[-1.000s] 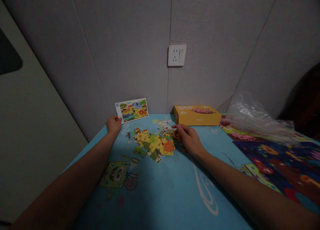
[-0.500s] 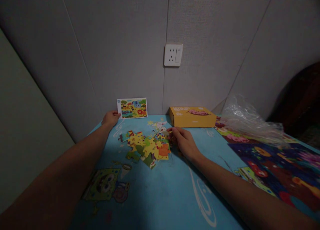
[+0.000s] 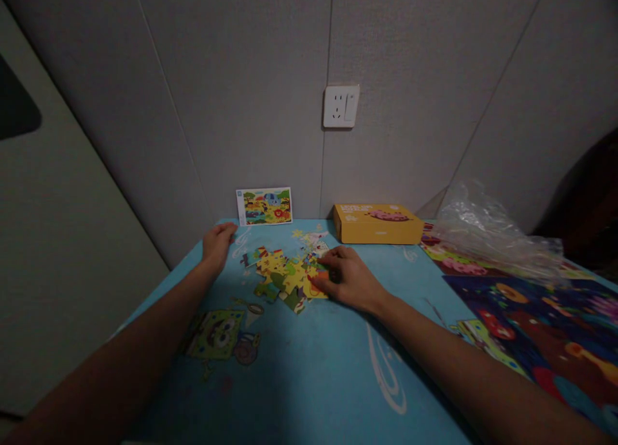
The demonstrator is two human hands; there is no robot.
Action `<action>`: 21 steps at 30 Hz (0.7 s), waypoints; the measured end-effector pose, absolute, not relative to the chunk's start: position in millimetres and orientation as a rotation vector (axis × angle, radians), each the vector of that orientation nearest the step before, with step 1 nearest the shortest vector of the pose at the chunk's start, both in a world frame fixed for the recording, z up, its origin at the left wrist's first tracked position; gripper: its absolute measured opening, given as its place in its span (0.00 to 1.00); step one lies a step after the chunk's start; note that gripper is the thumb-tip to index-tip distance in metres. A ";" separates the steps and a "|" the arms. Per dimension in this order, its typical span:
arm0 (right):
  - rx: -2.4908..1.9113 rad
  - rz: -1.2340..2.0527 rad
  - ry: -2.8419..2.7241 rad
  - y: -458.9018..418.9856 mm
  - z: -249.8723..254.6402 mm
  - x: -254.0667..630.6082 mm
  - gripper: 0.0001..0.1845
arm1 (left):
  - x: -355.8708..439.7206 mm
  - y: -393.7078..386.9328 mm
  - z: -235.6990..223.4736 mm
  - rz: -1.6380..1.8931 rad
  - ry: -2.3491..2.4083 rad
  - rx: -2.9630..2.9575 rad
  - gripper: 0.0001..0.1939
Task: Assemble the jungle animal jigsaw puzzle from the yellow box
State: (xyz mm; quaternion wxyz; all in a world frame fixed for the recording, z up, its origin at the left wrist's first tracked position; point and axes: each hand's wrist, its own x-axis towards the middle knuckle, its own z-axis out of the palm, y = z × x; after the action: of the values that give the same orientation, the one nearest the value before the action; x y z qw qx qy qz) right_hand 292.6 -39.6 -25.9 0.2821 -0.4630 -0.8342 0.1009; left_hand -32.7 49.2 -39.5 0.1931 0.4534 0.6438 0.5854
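On the blue table lies a pile of colourful jigsaw puzzle pieces (image 3: 290, 277), mostly yellow and green, some overlapping. My right hand (image 3: 355, 279) is at the right side of the pile. Its thumb and forefinger are apart and touch the pieces, the thumb on an orange and yellow one; the other fingers are partly hidden. A small picture card (image 3: 265, 207) with a lion and an elephant leans upright against the wall. Just left of its lower corner is my left hand (image 3: 219, 246), fingers loosely bent, holding nothing visible and seemingly apart from the card.
A yellow box (image 3: 379, 225) stands against the wall, behind my right hand. Crumpled clear plastic (image 3: 497, 239) covers part of some printed sheets (image 3: 545, 322) on the right. The tablecloth (image 3: 313, 368) has cartoon prints. A socket (image 3: 340, 107) is on the wall.
My left hand has come off the card, which stays leaning on the wall. My right thumb and forefinger have spread apart and come down onto the pieces. The view has shifted slightly left.
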 end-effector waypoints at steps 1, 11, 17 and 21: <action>-1.232 0.248 -2.287 -41.0 -25.3 291.8 0.27 | -21.5 35.4 -39.3 1.624 1.770 1.354 0.16; -1.228 0.244 -2.365 -41.6 -21.9 285.8 0.27 | 81.1 -12.6 -27.8 0.739 0.981 2.861 0.28; -1.185 0.273 -2.386 -34.5 -27.4 292.6 0.23 | 50.4 -13.7 -25.5 0.521 0.828 2.787 0.37; -1.194 0.330 -2.312 -30.6 -30.4 297.0 0.18 | 49.7 -21.4 -23.0 0.638 0.837 2.745 0.30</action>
State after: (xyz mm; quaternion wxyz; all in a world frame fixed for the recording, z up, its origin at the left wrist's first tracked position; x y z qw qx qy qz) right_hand 297.0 -30.6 -30.4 0.2566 -0.4399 -0.8520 0.1218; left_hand 49.7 -21.4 -23.0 0.1007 0.9290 0.2831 0.2159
